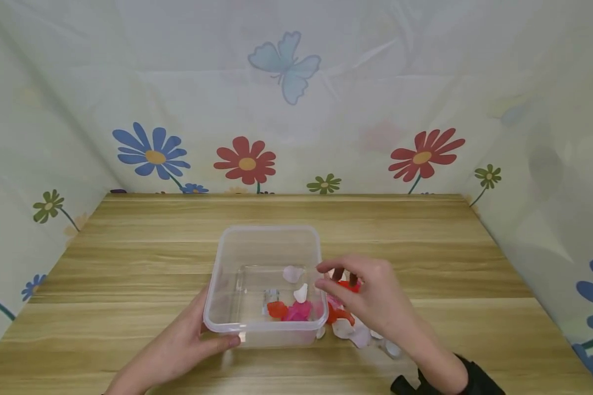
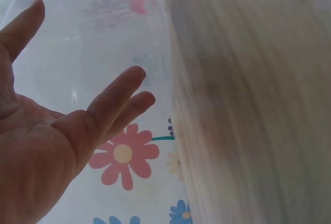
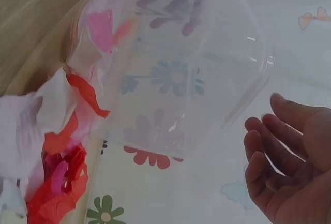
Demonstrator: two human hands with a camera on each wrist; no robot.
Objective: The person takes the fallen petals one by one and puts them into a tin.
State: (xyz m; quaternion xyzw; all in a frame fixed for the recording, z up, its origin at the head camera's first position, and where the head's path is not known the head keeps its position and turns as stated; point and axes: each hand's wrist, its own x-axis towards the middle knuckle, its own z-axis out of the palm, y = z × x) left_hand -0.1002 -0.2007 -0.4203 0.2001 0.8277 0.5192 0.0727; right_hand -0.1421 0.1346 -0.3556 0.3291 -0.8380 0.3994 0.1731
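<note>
A clear plastic box (image 1: pixel 266 327) stands on the table. Inside lie a pink paper scrap (image 1: pixel 298 311), an orange-red scrap (image 1: pixel 277 310), a white scrap (image 1: pixel 301 293) and a pale one (image 1: pixel 292 274). My left hand (image 1: pixel 178 345) rests against the box's left side, thumb at the front wall; in the left wrist view its fingers (image 2: pixel 116 97) are straight and spread. Just past the right rim hovers my right hand (image 1: pixel 370 285), thumb and forefinger apart, holding nothing. Below it is a pile of crumpled scraps (image 3: pixel 59 105) in white, red and pink, close beside the box.
A small clear object (image 1: pixel 270 298) shows in the box near the orange-red scrap. By the right sleeve lies a black item (image 1: pixel 402 385) at the front of the wooden table (image 1: pixel 153 252). A flower-printed curtain (image 1: pixel 178 82) closes off the back and sides.
</note>
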